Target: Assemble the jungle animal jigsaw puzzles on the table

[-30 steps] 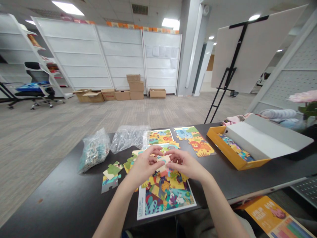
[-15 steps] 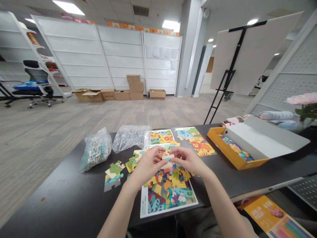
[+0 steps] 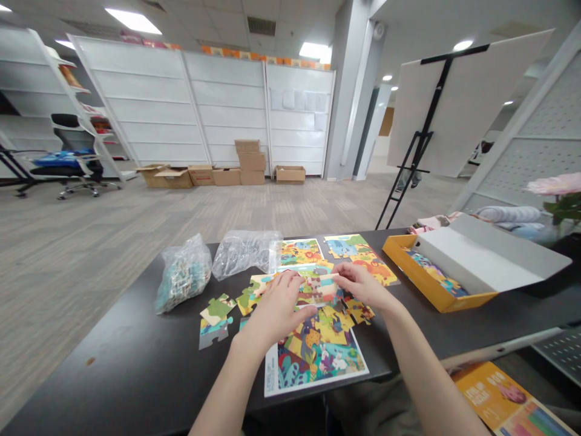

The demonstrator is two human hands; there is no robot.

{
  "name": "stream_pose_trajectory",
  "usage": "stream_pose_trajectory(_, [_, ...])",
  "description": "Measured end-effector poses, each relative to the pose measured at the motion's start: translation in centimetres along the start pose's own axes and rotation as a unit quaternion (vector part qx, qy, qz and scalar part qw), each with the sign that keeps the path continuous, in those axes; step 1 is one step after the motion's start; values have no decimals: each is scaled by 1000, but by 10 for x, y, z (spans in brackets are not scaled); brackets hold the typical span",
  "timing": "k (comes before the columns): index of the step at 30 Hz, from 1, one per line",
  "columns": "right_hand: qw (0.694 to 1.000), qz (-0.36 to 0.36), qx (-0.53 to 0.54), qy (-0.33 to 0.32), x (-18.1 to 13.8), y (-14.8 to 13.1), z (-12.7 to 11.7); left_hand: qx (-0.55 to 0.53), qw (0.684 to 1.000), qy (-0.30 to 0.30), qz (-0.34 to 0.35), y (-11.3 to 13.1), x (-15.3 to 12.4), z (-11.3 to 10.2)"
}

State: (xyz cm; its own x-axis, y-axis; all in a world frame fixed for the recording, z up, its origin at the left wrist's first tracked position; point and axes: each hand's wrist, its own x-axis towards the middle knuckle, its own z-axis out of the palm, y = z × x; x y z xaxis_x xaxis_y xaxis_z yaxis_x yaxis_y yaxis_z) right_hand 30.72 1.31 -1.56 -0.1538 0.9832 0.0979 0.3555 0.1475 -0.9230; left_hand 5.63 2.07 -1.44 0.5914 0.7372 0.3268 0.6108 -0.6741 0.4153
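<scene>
My left hand point(image 3: 282, 306) is palm down over the jigsaw pieces, its fingers stretched out and the thumb apart, with nothing gripped. My right hand point(image 3: 365, 289) is closed, with thumb and fingertips pinching the edge of a pale jigsaw piece point(image 3: 327, 281) beside the left fingertips. Beneath the hands is a colourful animal picture sheet point(image 3: 318, 363) with loose jigsaw pieces point(image 3: 333, 324) on it. More pieces point(image 3: 216, 321) lie left of my left hand. Fingers partly hide the pieces between the hands.
A clear bag of pieces point(image 3: 184, 275) and a crumpled plastic bag point(image 3: 245, 251) lie on the black table point(image 3: 136, 363). Joined lion and elephant pieces point(image 3: 370, 266) lie behind my right hand. An open yellow box point(image 3: 463, 303) stands at right.
My hands have moved apart; the left fingers have spread from a pinch. The right hand has shifted right. The view has shifted slightly.
</scene>
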Motion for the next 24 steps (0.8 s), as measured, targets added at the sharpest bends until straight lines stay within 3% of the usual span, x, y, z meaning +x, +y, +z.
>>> stream_pose_trajectory(3, [1000, 5, 1, 1, -1, 3, 2, 68, 994, 79, -34, -15, 1, -17])
stream_pose_trajectory(5, [1000, 1, 4, 6, -2, 3, 4, 143, 982, 96, -76, -27, -1, -30])
stream_pose_trajectory(8, [1000, -8, 13, 14, -4, 2, 5, 228, 962, 58, -140, -45, -11, -40])
stream_pose_trajectory(11, [1000, -12, 14, 20, -5, 2, 5, 258, 952, 17, -161, -60, -19, -35])
stream_pose_trajectory(14, [999, -21, 19, 16, -6, 3, 5, 242, 958, 20, -152, -73, -18, -25])
stream_pose_trajectory(18, [999, -22, 25, 12, -5, 4, 7, 187, 973, 93, -97, -87, -10, -19])
stream_pose_trajectory(24, [999, -18, 29, 29, -5, 4, 4, 94, 957, 238, -136, -82, -5, -42])
